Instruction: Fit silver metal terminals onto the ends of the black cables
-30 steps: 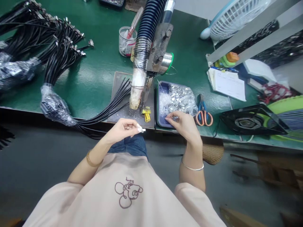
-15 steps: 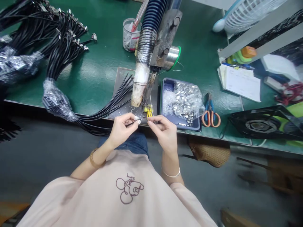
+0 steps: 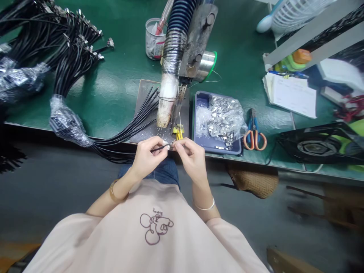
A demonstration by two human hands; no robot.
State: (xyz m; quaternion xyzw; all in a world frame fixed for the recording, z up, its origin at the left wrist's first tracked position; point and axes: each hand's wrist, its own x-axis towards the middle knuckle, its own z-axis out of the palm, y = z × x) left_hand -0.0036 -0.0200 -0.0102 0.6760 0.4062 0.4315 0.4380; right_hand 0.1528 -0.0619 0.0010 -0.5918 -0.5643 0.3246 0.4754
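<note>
My left hand (image 3: 149, 154) pinches a black cable (image 3: 157, 149) close to its end, which points right. Close against that end, the closed fingertips of my right hand (image 3: 191, 156) meet it; whatever small piece they may hold is hidden. Just beyond my fingers a yellow clip-like part (image 3: 178, 132) stands at the edge of a dark board (image 3: 142, 102). More black cables (image 3: 131, 129) fan out over the board from a plastic-wrapped bundle (image 3: 69, 121) on the left.
A ribbed hose (image 3: 182, 22) and metal bracket (image 3: 199, 41) with a solder spool (image 3: 209, 64) reach down over the board. Right of it sit a blue tray (image 3: 204, 142) holding bagged metal parts (image 3: 226, 115), cutters (image 3: 253, 132) and a black fan (image 3: 318, 148). A cup (image 3: 153, 41) stands behind.
My right hand has moved left, so its fingertips now meet the cable end at my left fingers. My left hand has stayed nearly still. The view has shifted slightly.
</note>
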